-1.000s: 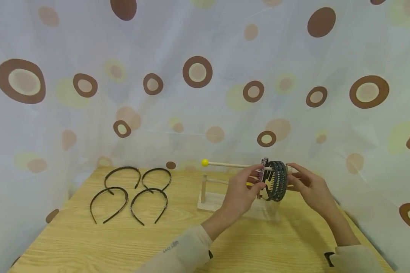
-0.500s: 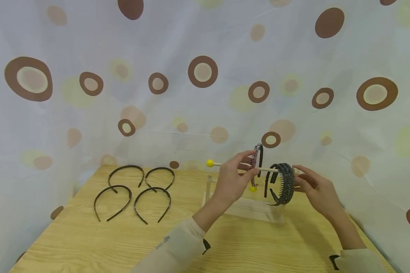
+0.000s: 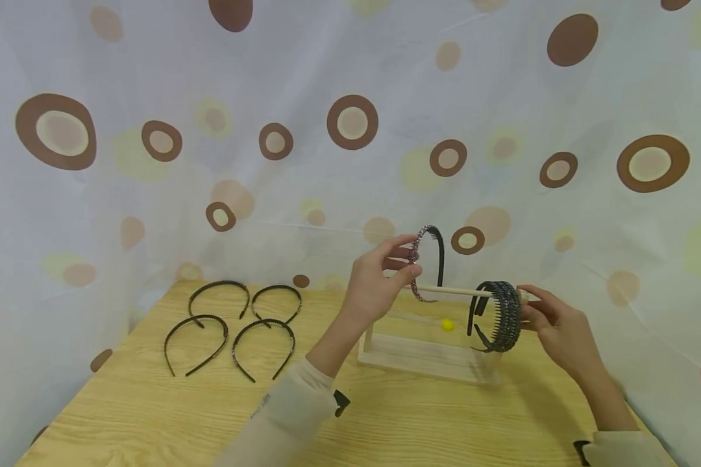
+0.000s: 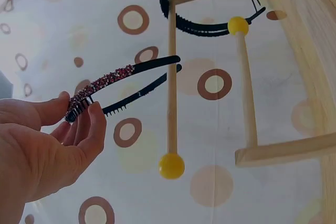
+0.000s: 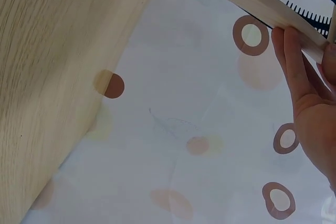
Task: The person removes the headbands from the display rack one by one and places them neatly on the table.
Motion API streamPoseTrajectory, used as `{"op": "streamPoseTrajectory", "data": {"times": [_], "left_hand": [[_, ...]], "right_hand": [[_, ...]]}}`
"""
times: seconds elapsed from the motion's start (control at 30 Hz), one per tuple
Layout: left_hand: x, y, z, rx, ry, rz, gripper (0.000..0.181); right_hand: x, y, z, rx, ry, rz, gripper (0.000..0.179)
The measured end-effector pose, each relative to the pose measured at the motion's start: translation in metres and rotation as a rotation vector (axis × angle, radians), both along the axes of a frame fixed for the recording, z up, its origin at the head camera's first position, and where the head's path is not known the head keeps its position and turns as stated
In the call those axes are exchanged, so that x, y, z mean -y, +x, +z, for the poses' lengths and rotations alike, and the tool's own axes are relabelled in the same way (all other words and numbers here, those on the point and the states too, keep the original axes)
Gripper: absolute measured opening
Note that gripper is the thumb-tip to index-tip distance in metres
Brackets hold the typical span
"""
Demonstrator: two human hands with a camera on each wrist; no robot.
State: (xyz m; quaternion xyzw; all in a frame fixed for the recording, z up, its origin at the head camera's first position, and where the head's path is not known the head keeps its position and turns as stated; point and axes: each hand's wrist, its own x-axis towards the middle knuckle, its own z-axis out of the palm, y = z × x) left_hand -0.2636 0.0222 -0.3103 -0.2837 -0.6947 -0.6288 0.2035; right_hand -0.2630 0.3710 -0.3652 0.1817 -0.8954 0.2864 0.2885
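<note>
1. The left hand pinches a pink-sequined headband between thumb and fingers; the headband's tips are at the upper rod, though whether they touch it is unclear.
2. The right hand grips the wooden stand at its post, beside the rod's inner end.
3. Dark toothed headbands hang bunched on that rod, near the right hand.
4. Yellow balls cap both rods.
5. On the table, well left, lie four black headbands.
6. Behind hangs a spotted curtain.
</note>
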Motion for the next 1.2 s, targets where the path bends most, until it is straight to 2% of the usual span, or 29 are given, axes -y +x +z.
{"op": "streamPoseTrajectory", "data": {"times": [0.2,0.43,0.6,0.73,0.9,1.07,1.2], "left_hand": [[0.022,-0.005,0.007,0.074,0.092,-0.096,0.043],[0.039,-0.006,0.012,0.102,0.105,-0.123,0.043],[0.055,-0.012,0.017,0.169,0.143,-0.144,0.044],[0.077,-0.017,0.020,0.215,0.170,-0.104,0.044],[0.110,-0.029,0.021,0.257,0.145,0.013,0.043],[0.132,-0.053,0.019,0.310,0.087,0.100,0.042],[0.142,-0.077,0.003,0.362,0.017,0.146,0.043]], "right_hand": [[-0.009,0.000,-0.001,0.003,0.004,-0.016,0.043],[-0.020,-0.001,-0.003,0.018,0.011,-0.031,0.042],[-0.023,-0.002,-0.003,0.022,-0.008,-0.034,0.042],[-0.023,-0.003,-0.002,0.033,-0.023,-0.024,0.043],[-0.027,-0.005,-0.002,0.040,-0.016,-0.043,0.044],[-0.037,-0.005,-0.001,0.045,-0.007,-0.099,0.043],[-0.043,-0.004,0.001,0.065,-0.020,-0.124,0.044]]}}
